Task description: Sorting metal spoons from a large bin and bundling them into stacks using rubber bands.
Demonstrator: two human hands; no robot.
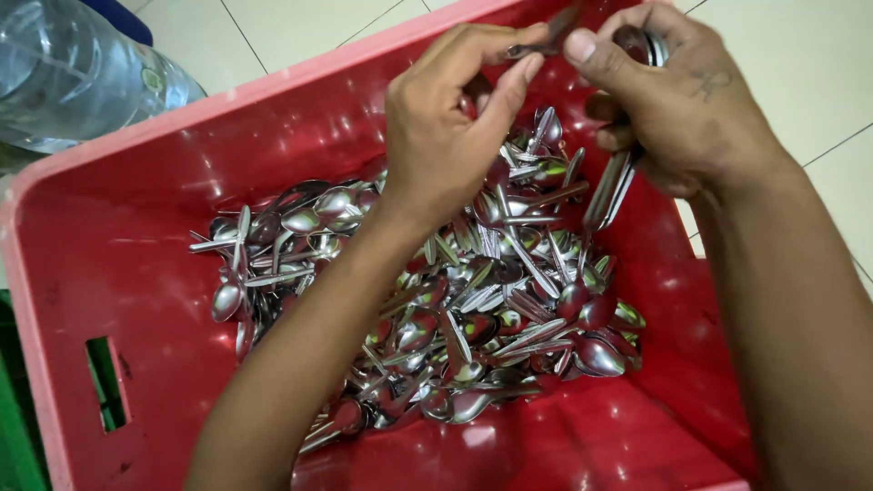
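Forearms fill the lower part of the view as I look down from the head camera, both reaching over a red plastic crate [109,273] that stands on a pale tiled floor [800,64]. Left hand [446,127]: fingers curled, thumb and forefinger pinched on a single spoon [544,41] at the far rim of the crate. Right hand [682,109]: closed round a bundle of spoons [611,186] whose handles hang down toward the heap; its thumb meets the single spoon just beside the left fingertips. I cannot tell exactly how many spoons the bundle holds, since the palm hides their bowls. Below both hands, a heap of loose steel spoons [455,309] covers the middle of the crate floor, lying crosswise in every direction. A slot handle [106,382] opens in the crate's left wall. Top left, outside the crate, stands a large clear water bottle [73,73].
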